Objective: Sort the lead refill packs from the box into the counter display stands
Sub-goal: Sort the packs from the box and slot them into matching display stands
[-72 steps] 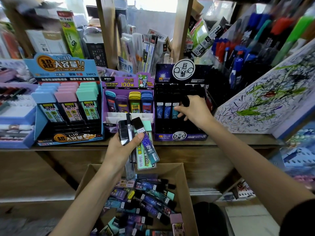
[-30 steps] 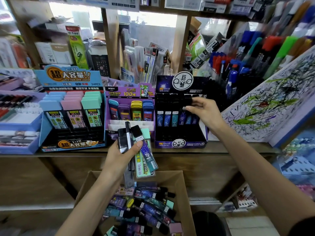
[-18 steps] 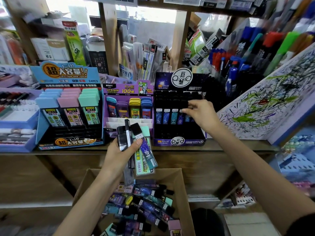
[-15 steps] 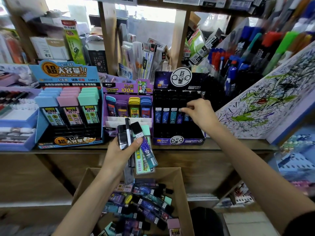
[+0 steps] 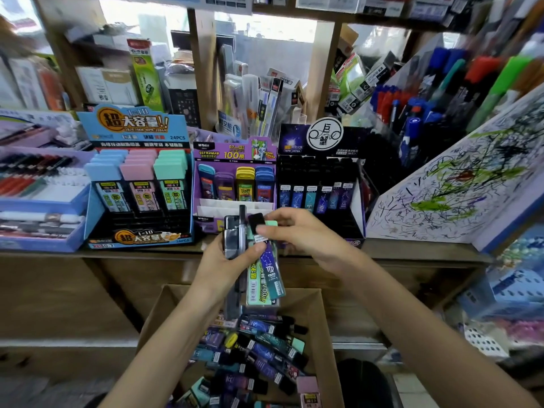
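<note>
Your left hand [image 5: 223, 269] grips a fan of lead packs [image 5: 255, 290] at the centre of the frame. Their long axes are near upright, with the caps up and the lower ends leaning slightly right, above the open box [image 5: 323, 325] at the bottom. Your right hand [image 5: 306, 240] reaches in from the right with its fingers curled, pinching the black cap of the front blue pack [image 5: 270, 266]. Just above, on the bench [image 5: 418, 250], stand the blue stand [image 5: 132, 128], the purple stand [image 5: 235, 151] and the black stand [image 5: 356, 201].
</note>
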A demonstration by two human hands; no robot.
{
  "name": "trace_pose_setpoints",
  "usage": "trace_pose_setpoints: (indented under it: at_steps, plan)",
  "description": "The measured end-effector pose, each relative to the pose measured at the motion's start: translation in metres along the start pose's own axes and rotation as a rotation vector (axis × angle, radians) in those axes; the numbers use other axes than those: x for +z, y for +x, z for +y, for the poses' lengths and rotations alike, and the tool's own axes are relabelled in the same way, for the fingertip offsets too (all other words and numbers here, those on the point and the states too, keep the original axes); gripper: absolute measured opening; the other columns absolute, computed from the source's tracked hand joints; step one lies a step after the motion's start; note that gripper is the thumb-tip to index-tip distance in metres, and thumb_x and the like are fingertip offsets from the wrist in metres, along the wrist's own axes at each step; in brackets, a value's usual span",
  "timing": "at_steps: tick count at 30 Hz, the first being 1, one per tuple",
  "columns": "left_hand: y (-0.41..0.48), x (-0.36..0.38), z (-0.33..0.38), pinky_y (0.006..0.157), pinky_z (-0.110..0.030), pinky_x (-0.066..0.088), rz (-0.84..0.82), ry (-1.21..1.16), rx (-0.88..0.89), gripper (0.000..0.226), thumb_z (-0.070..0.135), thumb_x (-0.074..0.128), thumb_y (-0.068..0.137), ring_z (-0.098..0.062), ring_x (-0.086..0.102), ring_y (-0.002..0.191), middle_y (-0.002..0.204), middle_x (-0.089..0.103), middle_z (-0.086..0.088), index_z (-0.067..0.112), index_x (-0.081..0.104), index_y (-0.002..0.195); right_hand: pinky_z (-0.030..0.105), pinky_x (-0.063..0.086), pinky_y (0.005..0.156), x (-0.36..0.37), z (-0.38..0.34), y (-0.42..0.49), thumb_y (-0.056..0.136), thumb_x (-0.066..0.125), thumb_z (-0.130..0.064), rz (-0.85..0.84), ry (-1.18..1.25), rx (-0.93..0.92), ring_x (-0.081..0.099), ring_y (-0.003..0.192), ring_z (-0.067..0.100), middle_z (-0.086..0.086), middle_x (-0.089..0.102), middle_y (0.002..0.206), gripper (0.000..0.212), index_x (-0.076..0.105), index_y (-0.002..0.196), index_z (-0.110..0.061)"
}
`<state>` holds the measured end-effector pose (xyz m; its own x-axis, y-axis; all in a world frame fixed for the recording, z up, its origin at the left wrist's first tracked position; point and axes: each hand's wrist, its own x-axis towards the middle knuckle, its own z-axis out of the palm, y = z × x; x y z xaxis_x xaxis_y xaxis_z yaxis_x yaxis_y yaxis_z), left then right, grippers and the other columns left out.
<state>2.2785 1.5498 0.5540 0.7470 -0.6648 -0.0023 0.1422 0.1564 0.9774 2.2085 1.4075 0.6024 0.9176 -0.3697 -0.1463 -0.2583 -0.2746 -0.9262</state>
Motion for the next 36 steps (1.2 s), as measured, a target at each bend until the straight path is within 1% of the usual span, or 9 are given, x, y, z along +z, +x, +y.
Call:
trace_pose_setpoints:
  at_steps: [3,6,12,17,19,23,26,31,36]
  plan:
    - [-0.004,-0.004,0.0,0.061,-0.017,0.053,0.005,-0.013,0.02,0.037,0.028,0.073,0.063,-0.011,0.071,0.079,0.088,0.075,0.004,0.02,0.063,0.098,0.029,0.049,0.067,0.008,-0.004,0.002,0.085,0.068,-0.019,-0.011,0.1,0.02,0.06,0.081,0.018,0.011,0.065,0.105,0.032,0.06,0.114,-0.008]
    - [-0.006,-0.008,-0.001,0.063,-0.016,0.053,-0.006,-0.023,0.015,0.038,0.03,0.073,0.065,-0.011,0.071,0.084,0.092,0.075,0.004,0.021,0.064,0.1,0.022,0.049,0.061,0.007,-0.003,0.0,0.088,0.063,-0.017,-0.031,0.144,-0.013,0.063,0.076,0.012,0.002,0.067,0.091,0.011,0.064,0.098,-0.013]
    - [-0.004,-0.011,-0.002,0.06,-0.015,0.053,-0.009,0.03,-0.005,0.039,0.026,0.075,0.063,-0.008,0.07,0.08,0.089,0.075,0.005,0.018,0.064,0.099,0.028,0.054,0.075,-0.012,-0.001,-0.006,0.091,0.059,-0.017,0.06,0.243,-0.016,0.068,0.09,0.018,0.008,0.071,0.098,0.019,0.064,0.102,-0.002]
    - [-0.001,-0.01,-0.002,0.057,-0.01,0.05,0.01,0.083,0.006,0.029,0.019,0.074,0.071,-0.005,0.07,0.078,0.088,0.074,0.009,0.018,0.064,0.098,0.021,0.046,0.057,-0.065,-0.008,-0.013,0.088,0.061,-0.012,0.178,0.224,-0.057,0.062,0.069,0.013,0.001,0.07,0.077,0.01,0.063,0.079,-0.014]
    - [0.001,-0.01,-0.002,0.055,-0.01,0.05,0.011,0.082,0.002,0.023,0.013,0.072,0.077,-0.005,0.07,0.077,0.087,0.074,0.01,0.018,0.064,0.098,0.02,0.05,0.054,-0.088,-0.011,-0.015,0.086,0.064,-0.01,0.277,0.18,-0.087,0.063,0.064,0.013,-0.001,0.069,0.072,0.014,0.061,0.074,-0.016]
    - [0.001,-0.007,-0.003,0.06,-0.016,0.052,0.021,0.104,-0.007,0.026,0.019,0.073,0.075,-0.007,0.07,0.081,0.09,0.074,0.008,0.02,0.064,0.099,0.019,0.053,0.053,-0.125,-0.007,-0.012,0.082,0.069,-0.006,0.469,0.023,-0.139,0.064,0.065,0.009,0.002,0.068,0.079,0.012,0.061,0.09,-0.01]
    - [0.0,-0.005,-0.004,0.062,-0.022,0.055,0.023,0.091,-0.022,0.026,0.02,0.072,0.074,-0.013,0.071,0.082,0.092,0.075,0.004,0.02,0.064,0.099,0.018,0.053,0.052,-0.136,-0.003,-0.006,0.082,0.069,-0.006,0.527,-0.039,-0.189,0.066,0.068,0.011,0.0,0.069,0.075,0.013,0.062,0.083,-0.017]
    - [-0.001,-0.004,-0.003,0.082,-0.036,0.051,0.045,0.117,-0.016,0.03,0.031,0.073,0.064,-0.016,0.07,0.09,0.092,0.074,0.007,0.026,0.066,0.093,0.036,0.057,0.067,-0.14,0.003,0.008,0.083,0.07,-0.011,0.547,-0.298,-0.171,0.065,0.071,0.025,0.001,0.068,0.084,0.015,0.062,0.094,-0.018]
    - [0.0,-0.004,-0.002,0.077,-0.035,0.052,0.061,0.128,-0.017,0.022,0.024,0.073,0.07,-0.012,0.071,0.084,0.089,0.075,0.008,0.026,0.066,0.091,0.012,0.046,0.051,-0.133,0.006,0.012,0.084,0.068,-0.007,0.524,-0.383,-0.191,0.056,0.061,0.01,0.003,0.065,0.083,0.014,0.062,0.089,-0.018]
